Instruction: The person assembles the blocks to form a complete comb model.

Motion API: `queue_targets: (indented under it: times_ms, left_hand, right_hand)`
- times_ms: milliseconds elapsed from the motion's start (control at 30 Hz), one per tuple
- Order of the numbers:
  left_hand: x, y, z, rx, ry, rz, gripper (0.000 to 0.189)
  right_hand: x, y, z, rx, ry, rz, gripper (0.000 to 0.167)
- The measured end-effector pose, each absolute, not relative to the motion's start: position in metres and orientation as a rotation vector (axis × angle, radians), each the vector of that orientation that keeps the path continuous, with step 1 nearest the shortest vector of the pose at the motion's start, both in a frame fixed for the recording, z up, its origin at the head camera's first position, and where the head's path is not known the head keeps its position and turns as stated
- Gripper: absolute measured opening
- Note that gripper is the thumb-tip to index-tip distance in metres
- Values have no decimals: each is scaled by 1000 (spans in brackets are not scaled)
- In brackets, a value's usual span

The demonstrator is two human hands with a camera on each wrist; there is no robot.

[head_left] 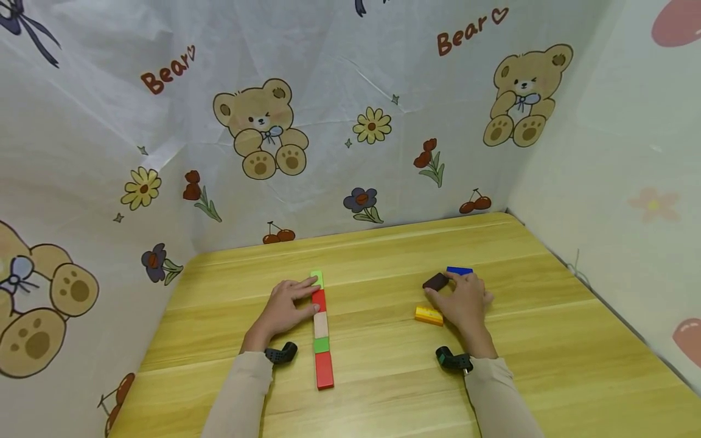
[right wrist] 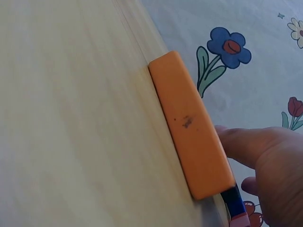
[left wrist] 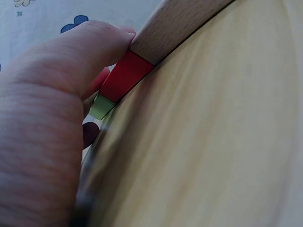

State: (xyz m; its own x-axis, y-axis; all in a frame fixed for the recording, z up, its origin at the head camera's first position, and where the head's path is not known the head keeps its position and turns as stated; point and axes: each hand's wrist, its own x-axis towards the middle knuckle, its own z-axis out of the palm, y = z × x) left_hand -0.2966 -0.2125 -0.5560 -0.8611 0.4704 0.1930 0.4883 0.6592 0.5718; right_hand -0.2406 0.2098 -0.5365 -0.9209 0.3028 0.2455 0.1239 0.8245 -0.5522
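Note:
In the head view, a straight row of blocks runs front to back on the table: a light green block (head_left: 317,278), a red block (head_left: 319,299), a plain wooden block (head_left: 320,325), a green block (head_left: 321,345) and another red block (head_left: 324,370). My left hand (head_left: 283,308) touches the row's far part, thumb near the joint of red and plain wood, fingers extended by the light green one. My right hand (head_left: 464,302) pinches a dark brown block (head_left: 435,281) between thumb and index finger. Close by lies a yellow-orange block (head_left: 429,315), which hides the dark block in the right wrist view.
A blue block (head_left: 459,271) lies just behind the right hand. The wooden table (head_left: 378,359) meets a bear-patterned cloth (head_left: 328,201) at its back edge. Along the right side stands a pale wall (head_left: 613,182). Each wrist wears a black camera strap.

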Motion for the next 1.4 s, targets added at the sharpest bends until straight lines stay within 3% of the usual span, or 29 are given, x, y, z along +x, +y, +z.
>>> queue_targets:
  times_ms: [1400]
  left_hand:
    - [-295, -213, -555, -831, -2833, -984, 55]
  right_hand:
    - [-241, 212, -540, -323, -2637, 921, 73]
